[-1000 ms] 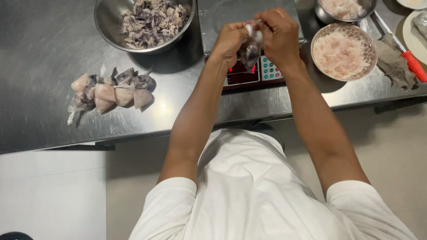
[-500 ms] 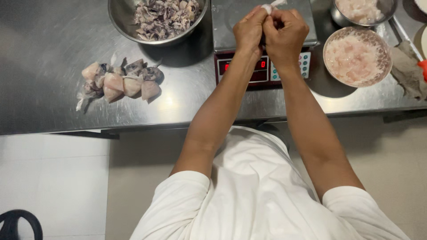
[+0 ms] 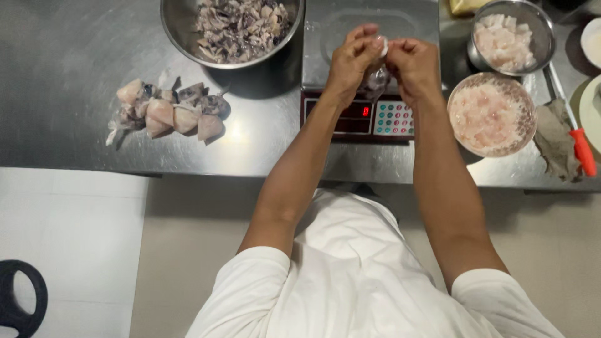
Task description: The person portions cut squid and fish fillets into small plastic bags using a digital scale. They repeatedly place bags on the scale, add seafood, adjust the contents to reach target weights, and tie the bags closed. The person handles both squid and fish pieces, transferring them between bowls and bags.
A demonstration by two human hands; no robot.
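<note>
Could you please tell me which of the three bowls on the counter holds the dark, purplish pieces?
It is the large steel bowl at the far left, beside the scale. The patterned bowl and the small steel bowl on the right hold only pale, whitish pieces.

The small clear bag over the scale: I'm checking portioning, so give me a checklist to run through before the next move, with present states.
1. Both hands on bag: left hand and right hand pinch the top of the small clear bag - ok.
2. Bag closed: cannot tell.
3. Scale platform free: ok.
4. Display lit: ok.
5. Finished bags lie grouped on the steel counter: ok.
6. Steel bowl holds chopped pieces: ok.
</note>
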